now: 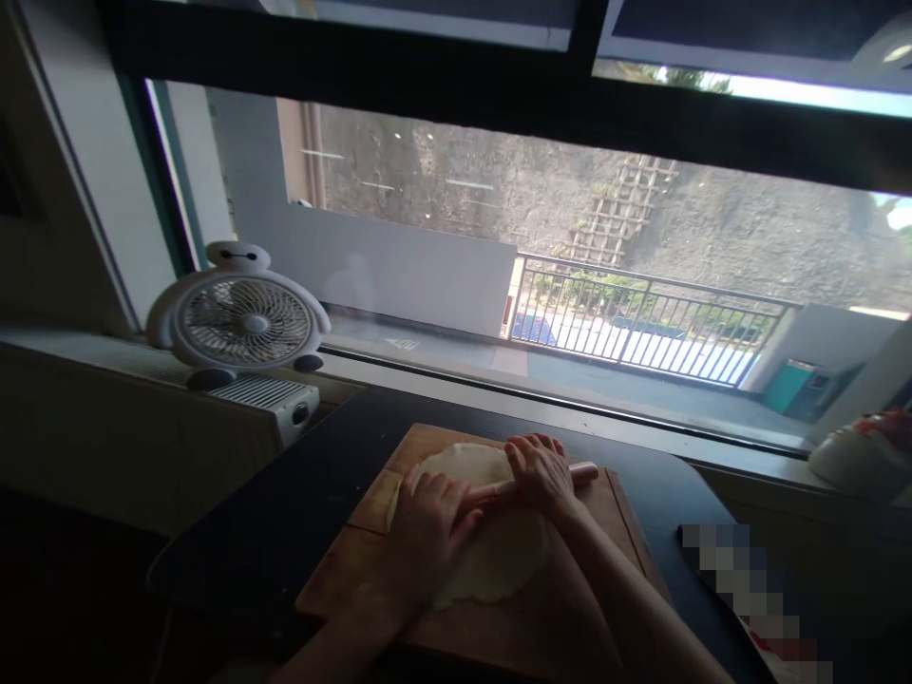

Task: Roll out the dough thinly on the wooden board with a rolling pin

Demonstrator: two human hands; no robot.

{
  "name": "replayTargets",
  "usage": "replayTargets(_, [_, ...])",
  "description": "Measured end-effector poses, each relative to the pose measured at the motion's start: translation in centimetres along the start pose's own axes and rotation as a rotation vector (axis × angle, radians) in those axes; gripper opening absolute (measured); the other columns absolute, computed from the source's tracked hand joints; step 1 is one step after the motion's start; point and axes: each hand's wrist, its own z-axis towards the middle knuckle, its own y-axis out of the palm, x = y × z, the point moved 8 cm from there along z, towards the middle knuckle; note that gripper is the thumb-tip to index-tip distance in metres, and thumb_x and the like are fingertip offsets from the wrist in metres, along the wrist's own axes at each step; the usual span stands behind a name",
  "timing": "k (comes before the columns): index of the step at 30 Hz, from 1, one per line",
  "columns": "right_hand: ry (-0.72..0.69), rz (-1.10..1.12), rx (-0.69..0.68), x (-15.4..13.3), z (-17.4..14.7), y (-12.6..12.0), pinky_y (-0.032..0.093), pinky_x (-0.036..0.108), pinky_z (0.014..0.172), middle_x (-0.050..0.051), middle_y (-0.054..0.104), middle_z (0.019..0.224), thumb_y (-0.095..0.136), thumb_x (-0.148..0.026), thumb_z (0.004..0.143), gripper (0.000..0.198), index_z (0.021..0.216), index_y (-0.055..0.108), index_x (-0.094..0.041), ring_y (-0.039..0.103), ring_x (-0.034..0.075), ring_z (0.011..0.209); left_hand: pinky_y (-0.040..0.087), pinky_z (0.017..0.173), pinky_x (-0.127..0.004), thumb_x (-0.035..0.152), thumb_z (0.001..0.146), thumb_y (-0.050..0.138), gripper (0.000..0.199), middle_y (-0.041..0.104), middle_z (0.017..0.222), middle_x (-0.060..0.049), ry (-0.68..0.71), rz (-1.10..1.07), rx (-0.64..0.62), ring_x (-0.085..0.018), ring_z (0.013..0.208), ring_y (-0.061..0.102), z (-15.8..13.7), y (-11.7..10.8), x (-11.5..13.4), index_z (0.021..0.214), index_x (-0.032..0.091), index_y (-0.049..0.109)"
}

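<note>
Two hands on one rolling pin (493,491); right hand (540,472) has fingers draped nearly straight over it, left hand (431,508) loosely bent, can't tell how tight; dough (503,560) underneath, on the near board (356,560), probably soft and tearable, so I'd support it broadly.

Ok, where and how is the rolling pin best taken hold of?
Probably by its bare right end, coming in from the right: that end of the rolling pin sticks out past the right hand, clear of the dough. It looks slim and round, so a grip across its length seems surest. The left end is hidden by the left hand.
</note>
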Motion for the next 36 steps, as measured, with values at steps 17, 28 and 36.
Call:
replayTargets(17, [-0.28,0.043,-0.301,0.3,-2.0,0.2,0.023,0.045,0.11,-0.001,0.053,0.132,0.019,-0.038,0.098,0.048,0.116,0.062,-0.031,0.024,0.022,0.138,0.026,0.103,-0.06,0.028,0.079,0.056,0.051,0.055,0.079,-0.002,0.077,0.012,0.184,-0.022,0.079,0.052,-4.6,0.8,3.4,0.128,0.042,0.048])
replayTargets(28, [-0.231,0.127,-0.091,-9.4,11.9,5.6,0.027,0.03,0.104,0.001,0.061,0.12,0.032,-0.041,0.097,0.038,0.109,0.063,-0.025,0.044,0.016,0.121,0.037,0.089,-0.056,0.023,0.078,0.051,0.059,0.056,0.073,-0.002,-0.077,0.204,0.183,-0.022,0.072,0.052,-4.1,-3.7,-2.0,0.136,0.031,0.042])
replayTargets(36, [-0.226,0.14,-0.197,0.2,2.4,2.6,0.022,0.039,0.109,-0.002,0.058,0.125,0.019,-0.037,0.098,0.048,0.108,0.066,-0.03,0.031,0.019,0.133,0.038,0.09,-0.054,0.024,0.077,0.055,0.055,0.053,0.068,-0.002,0.09,0.083,0.228,-0.02,0.066,0.05,-5.4,0.0,1.1,0.13,0.035,0.048])
